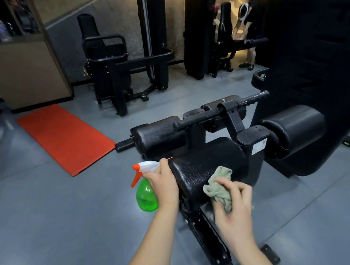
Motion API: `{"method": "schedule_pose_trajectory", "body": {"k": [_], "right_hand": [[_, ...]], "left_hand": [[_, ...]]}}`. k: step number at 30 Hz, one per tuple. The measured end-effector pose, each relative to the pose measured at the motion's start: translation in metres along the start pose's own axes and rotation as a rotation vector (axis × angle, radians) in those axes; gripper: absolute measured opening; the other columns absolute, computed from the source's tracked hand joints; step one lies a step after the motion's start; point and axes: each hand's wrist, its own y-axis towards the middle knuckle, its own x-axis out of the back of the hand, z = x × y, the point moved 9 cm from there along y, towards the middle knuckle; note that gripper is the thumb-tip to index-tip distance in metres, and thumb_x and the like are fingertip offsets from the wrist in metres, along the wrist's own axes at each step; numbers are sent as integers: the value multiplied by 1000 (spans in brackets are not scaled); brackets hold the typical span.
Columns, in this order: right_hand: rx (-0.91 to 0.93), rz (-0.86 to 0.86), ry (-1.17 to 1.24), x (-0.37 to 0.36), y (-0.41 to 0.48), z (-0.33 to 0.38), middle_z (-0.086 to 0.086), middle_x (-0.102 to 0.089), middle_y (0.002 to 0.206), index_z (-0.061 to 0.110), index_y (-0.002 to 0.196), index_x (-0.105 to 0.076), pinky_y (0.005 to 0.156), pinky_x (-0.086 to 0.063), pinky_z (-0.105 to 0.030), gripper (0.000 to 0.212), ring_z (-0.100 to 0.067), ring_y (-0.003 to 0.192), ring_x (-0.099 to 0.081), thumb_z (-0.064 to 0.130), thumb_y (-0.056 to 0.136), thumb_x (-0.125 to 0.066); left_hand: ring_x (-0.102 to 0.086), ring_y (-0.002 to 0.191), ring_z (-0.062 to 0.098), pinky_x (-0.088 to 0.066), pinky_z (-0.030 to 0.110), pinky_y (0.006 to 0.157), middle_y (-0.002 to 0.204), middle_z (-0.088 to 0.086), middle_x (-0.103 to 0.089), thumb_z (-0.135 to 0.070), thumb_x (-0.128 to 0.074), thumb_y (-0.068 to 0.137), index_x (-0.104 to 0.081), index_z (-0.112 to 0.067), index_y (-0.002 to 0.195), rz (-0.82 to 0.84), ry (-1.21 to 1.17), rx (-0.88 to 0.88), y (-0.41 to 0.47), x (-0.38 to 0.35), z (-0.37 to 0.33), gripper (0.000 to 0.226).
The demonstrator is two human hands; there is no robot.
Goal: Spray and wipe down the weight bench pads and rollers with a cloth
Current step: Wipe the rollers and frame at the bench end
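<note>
**Near roller under the cloth: wipe step judged in hand**

The weight bench [314, 45] fills the right of the view, its tall back pad dark and close. A grey floor [46, 217] lies open to the left and toward the viewer; an orange mat [64, 136] is well apart, up and left.

The near roller [210, 163] sits directly ahead of both hands. Its long axis runs from the lower left up to the right, ending at the upright post [252, 144]. The far roller [158, 134] lies beyond it, and the right roller [292, 129] sits past the post.

The spray bottle [146, 197] – green body, white and orange head – is gripped at the neck by the left hand [163, 183], just beside the roller's left end. The nozzle is seen to point left, away from the roller.

The cloth [218, 184], bunched, is grasped by the right hand [233, 205] and pressed on the roller's near face.

The right hand is nearer the work. A stroke along the axis is judged to have free room leftward; rightward it is stopped by the post.
</note>
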Motion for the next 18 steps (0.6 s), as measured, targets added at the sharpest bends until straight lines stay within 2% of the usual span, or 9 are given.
{"method": "schedule_pose_trajectory", "body": {"k": [2,5,11,13,15,18], "right_hand": [[16,13,-47,1,10,-6,10,-39,114,46,118,-59,99,-44,-33,63,-17,110,-51,-3,79,-64],[10,54,-136,5,30,-4,11,-43,113,47,117,-61,93,-37,-28,61,-19,108,-45,-2,81,-66],[-169,-203,-119,31,76,-17,7,-49,118,33,131,-64,91,-35,-28,48,-18,104,-38,5,92,-61],[-103,-224,-179,25,70,-6,3,-53,119,32,131,-65,87,-31,-23,50,-21,99,-38,3,90,-62],[44,-148,-209,7,51,15,6,-55,118,35,130,-65,84,-28,-12,55,-23,97,-41,1,86,-66],[247,53,-169,-18,21,37,13,-56,123,38,130,-65,95,-34,-10,60,-18,99,-44,6,80,-69]], "left_hand": [[-58,111,30,-44,41,99,108,3,-63,-40,-63,88,-34,-12,142,26,-33,24,0,-3,3,67],[-61,113,31,-46,52,106,122,9,-64,-53,-61,69,-34,-26,140,28,-117,62,-4,-2,11,81],[-63,108,29,-48,50,104,118,7,-64,-61,-68,60,-31,-26,142,-14,-153,118,-2,0,23,96],[-61,106,28,-46,44,101,116,6,-61,-52,-68,74,-35,-18,137,-26,-109,96,0,2,23,79],[-58,105,30,-46,41,96,115,8,-59,-36,-62,89,-37,-15,131,-46,-64,79,2,4,23,53],[-59,108,34,-47,46,99,117,12,-61,-34,-56,89,-36,-16,127,-44,-23,68,5,3,24,46]]}}
